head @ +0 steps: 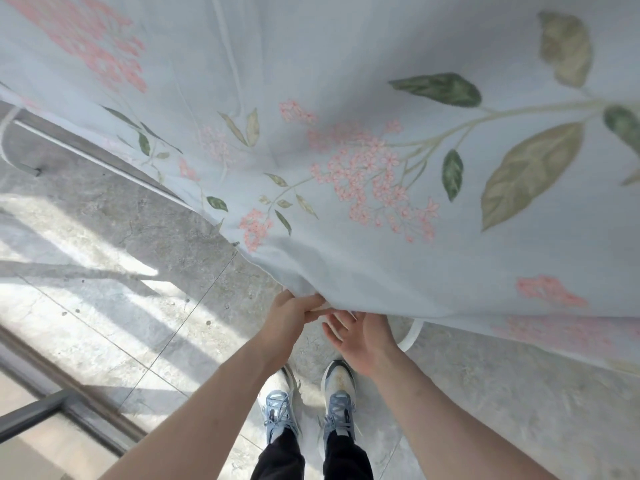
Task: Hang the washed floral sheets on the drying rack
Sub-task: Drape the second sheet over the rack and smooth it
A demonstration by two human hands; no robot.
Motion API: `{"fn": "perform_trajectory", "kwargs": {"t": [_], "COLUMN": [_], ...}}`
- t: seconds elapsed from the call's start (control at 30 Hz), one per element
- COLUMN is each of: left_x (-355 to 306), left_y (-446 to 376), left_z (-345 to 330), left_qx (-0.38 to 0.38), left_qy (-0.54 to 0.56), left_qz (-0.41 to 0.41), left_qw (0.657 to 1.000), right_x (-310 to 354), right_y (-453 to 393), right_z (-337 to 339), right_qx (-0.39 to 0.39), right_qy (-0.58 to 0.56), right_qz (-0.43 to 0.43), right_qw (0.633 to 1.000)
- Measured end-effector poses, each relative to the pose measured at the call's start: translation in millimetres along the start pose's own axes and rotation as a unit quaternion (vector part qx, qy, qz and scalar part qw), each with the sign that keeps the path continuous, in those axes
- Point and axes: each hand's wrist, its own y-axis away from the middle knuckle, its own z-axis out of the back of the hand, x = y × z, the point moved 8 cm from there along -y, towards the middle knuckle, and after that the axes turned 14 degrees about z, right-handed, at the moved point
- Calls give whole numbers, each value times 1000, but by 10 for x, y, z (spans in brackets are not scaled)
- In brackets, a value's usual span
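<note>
Left hand (294,315): pinching the sheet (346,161) hem.
Right hand (360,336): open, fingers under hem.
Risk: hem slipping, dragging the floor (145,237).

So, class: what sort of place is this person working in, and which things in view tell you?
Probably a sunlit balcony or laundry area: a floral sheet hangs over a white drying rack, above a grey tiled floor with a sliding-door track.

Grey mottled floor tiles (180,237) spreading underfoot, thin grout lines crossing. Sunlight patches (86,244) falling across left side, shadows streaking between. Dark metal door track (69,382) running along lower left.
</note>
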Motion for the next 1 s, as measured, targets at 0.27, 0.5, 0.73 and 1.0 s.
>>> {"fn": "perform_trajectory", "kwargs": {"t": [0.27,0.5,0.73,1.0], "left_x": [88,105,58,46], "left_y": [39,-133,-537,-991], "left_z": [226,423,324,262], "left_qx": [-85,-227,-271,-308], "left_qy": [62,11,-58,-165], "left_qz": [-1,1,5,29], "left_qw": [994,974,961,936], "right_x": [225,313,310,524], "right_y": [59,174,107,-171], "right_z": [109,794,1329,1526], "right_qx": [-77,-223,-326,-365], "right_qy": [-116,-47,20,113], "right_qz": [78,82,95,115], "right_qw": [987,970,940,917]}}
